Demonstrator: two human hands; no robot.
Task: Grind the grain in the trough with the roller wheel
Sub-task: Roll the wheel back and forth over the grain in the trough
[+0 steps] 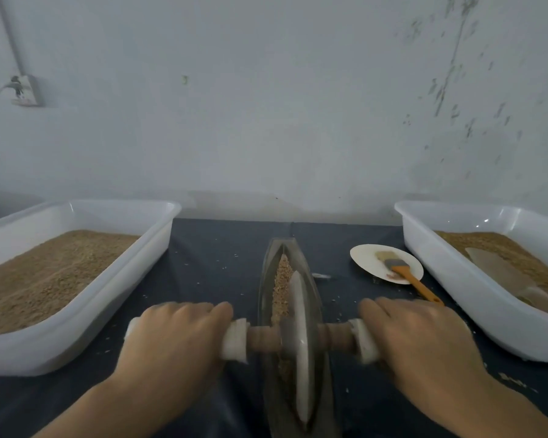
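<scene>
Hands: left hand (174, 336) and right hand (415, 339), two in all, each wrapped around one end of the handle bar, one on either side of the trough.
Wheel: one roller wheel (299, 343), upright in the near half of the trough (263, 279), its bar (263, 338) level across the rim.
Advice for the stroke: press evenly through both grips and hold the bar square to the trough, so the wheel should track the groove and not ride up a wall; run it the full length to reach the far heap.
Grain: crushed grain (282, 279) lies in the trough just beyond the wheel; loose bits dot the dark cloth (209, 254) beside it.
Plate: one plate (367, 254), right of the trough, carrying one orange-handled brush (405, 273).
Tubs: two white tubs of grain, the left tub (159, 235) and right tub (424, 248), flanking the trough.
Wall: one socket (26, 90), far left of the trough.
</scene>
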